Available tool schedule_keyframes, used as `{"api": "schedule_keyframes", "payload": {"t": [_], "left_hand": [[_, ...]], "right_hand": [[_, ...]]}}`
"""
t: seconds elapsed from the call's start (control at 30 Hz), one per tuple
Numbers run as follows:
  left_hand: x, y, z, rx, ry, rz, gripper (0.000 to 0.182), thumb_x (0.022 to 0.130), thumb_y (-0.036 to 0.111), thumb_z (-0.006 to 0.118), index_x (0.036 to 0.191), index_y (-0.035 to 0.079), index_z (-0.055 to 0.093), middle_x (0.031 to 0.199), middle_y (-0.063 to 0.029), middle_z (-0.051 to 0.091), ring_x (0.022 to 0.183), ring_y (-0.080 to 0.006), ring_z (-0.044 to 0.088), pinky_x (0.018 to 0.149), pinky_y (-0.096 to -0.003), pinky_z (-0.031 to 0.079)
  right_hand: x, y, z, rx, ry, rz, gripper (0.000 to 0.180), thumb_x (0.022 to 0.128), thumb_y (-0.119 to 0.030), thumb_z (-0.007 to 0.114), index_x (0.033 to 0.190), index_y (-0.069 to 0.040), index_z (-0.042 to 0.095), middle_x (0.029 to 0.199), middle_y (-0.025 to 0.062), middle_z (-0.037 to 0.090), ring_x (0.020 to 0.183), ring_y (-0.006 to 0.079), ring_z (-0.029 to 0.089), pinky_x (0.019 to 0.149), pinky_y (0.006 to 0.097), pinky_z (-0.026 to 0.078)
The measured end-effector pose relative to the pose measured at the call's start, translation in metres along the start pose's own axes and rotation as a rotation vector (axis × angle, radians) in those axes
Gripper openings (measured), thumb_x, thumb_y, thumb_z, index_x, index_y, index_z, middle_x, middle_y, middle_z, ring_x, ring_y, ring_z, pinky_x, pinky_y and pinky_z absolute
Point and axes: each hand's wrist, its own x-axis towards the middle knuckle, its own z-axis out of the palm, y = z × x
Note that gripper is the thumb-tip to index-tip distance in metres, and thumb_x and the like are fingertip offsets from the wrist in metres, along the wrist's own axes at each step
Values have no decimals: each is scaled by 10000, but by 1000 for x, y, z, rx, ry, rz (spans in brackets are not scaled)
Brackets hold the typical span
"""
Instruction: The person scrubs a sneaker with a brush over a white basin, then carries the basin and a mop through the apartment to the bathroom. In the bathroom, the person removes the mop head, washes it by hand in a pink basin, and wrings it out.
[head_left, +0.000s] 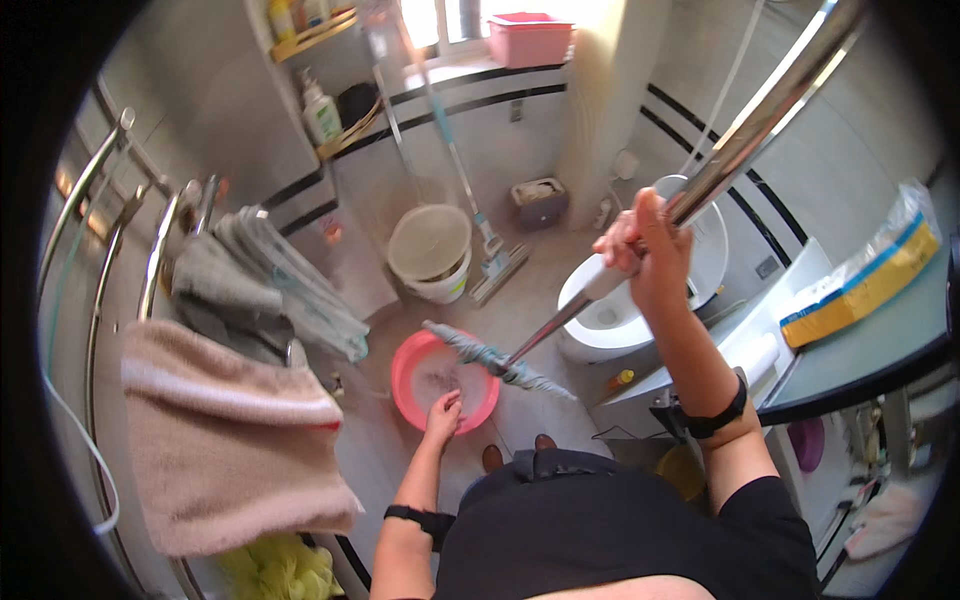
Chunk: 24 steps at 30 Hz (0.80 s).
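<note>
My right hand (654, 251) is closed around the metal pole (551, 324) of a mop, which slants up toward the top right. At its lower end, a wet-looking grey-green cloth (469, 350) is wrapped along the mop head. The head lies across the right side of a pink plastic basin (401, 401), one end sticking out past the rim. Cloudy water (431, 373) is in the basin. Over the basin's near edge hangs my left hand (445, 414), fingers loosely bent and apart from the mop, with nothing visible in them.
A white toilet (570, 300) stands right of the pole. Beyond the basin are a lidded bucket (429, 244) and a sponge mop (501, 271). Towels, one of them beige (232, 450), hang from rails at left. A glass counter (862, 360) juts in at right.
</note>
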Motion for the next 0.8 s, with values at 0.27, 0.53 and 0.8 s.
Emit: {"api": "schedule_keyframes", "payload": {"t": [0.27,0.53,0.8], "left_hand": [[-7,62,34,-517,-339,-324,736,848,624,454,1344,97,323,1300,-180,423,1062,-449,527,876,-569,456],[51,71,53,-1151,-414,-505,633,880,546,444,1233,21,462,1113,-172,613,1051,-299,584,906,-458,474],[33,67,65,-1125,-575,-461,206,919,166,517,1059,20,553,1162,-147,597,1034,-257,603,904,-417,504]], "right_hand": [[-36,-25,45,27,109,87,251,892,-262,611,786,-72,487,550,27,523,498,119,557,560,270,482],[-99,-75,31,185,80,23,215,905,-210,577,768,-79,475,586,39,499,571,158,545,712,358,496],[-195,-119,-54,-86,-7,-224,342,932,-373,486,801,-57,501,740,134,614,713,217,596,834,424,490]]}}
